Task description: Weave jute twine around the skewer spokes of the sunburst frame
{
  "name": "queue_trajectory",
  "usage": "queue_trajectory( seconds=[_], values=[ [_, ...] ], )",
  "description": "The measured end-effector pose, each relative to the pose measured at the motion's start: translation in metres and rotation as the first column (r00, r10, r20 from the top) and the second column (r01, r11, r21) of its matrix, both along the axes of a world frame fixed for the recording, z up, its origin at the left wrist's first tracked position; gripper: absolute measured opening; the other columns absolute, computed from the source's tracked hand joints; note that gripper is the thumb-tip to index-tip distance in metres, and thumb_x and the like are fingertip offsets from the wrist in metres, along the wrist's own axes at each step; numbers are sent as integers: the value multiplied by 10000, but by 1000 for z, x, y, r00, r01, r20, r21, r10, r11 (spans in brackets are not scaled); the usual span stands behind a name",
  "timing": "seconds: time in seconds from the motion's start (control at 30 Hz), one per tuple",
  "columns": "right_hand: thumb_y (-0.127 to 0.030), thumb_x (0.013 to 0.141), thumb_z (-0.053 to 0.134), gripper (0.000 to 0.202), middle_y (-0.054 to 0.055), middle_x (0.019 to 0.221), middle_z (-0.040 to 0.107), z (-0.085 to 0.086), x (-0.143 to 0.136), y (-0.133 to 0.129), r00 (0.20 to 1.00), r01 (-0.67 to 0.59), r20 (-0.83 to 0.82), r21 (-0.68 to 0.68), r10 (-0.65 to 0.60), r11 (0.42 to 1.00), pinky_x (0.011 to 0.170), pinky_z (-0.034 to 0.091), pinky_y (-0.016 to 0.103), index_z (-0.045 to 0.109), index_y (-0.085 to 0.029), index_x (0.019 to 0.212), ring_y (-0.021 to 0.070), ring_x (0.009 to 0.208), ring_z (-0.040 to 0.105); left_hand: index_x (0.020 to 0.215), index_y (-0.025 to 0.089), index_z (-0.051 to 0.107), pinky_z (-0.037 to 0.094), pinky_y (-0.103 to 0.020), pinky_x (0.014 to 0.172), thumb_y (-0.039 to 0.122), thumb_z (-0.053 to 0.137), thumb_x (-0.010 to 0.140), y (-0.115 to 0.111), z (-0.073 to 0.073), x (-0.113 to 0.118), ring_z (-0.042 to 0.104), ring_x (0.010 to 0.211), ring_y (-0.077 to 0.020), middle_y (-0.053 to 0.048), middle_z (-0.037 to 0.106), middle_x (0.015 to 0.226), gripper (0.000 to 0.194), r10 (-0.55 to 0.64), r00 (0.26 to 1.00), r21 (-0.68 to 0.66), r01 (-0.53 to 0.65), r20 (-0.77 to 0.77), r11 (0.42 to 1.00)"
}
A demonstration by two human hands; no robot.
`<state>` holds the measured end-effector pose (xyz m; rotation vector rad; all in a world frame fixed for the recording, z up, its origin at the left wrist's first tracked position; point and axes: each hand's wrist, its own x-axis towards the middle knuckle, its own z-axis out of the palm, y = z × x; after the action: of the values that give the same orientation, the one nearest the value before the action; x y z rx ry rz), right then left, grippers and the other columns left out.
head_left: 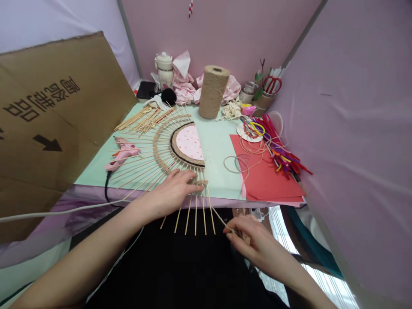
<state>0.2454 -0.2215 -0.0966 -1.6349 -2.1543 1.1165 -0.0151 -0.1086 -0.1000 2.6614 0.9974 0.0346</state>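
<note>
A half-round woven piece (188,143) lies on the table, with a pink dotted centre, a black and brown band, and thin wooden sticks fanning out from it. My left hand (177,189) rests over its lower edge, fingers spread on the sticks and the twine band. Below and to the right, my right hand (249,236) is closed on a strand of twine (219,216), which runs up to the sticks near my left fingertips. Several stick ends (195,221) stick out past the table's front edge.
A pink glue gun (122,155) and loose sticks (144,120) lie left. Behind stand a twine spool (214,92) and a bottle (165,71). Red paper (267,176), scissors (255,128) and coloured pipe cleaners (280,150) are right. A cardboard sheet (64,116) leans at far left.
</note>
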Motion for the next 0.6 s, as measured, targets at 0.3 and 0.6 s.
queue_trajectory(
  seconds=[0.3, 0.6],
  values=[
    [-338, 1004, 410, 298, 23, 977, 723, 1, -10, -9, 990, -111, -107, -235, 88, 966, 889, 437, 328, 691, -241, 1030, 202, 953, 634, 1163, 295, 705, 417, -505, 1008, 202, 537, 930, 4, -14, 4, 511, 1159, -286, -111, 563, 1239, 302, 2, 992, 61, -9, 124, 998],
    [-298, 968, 427, 286, 29, 926, 738, -29, -3, 0, 990, -130, 28, -244, 141, 961, 748, 435, 289, 706, -241, 990, 207, 860, 672, 1147, 298, 714, 397, -509, 1019, 251, 601, 907, 10, -20, 7, 510, 1165, -284, -106, 572, 1237, 269, 5, 989, 27, -10, 149, 1000]
  ],
)
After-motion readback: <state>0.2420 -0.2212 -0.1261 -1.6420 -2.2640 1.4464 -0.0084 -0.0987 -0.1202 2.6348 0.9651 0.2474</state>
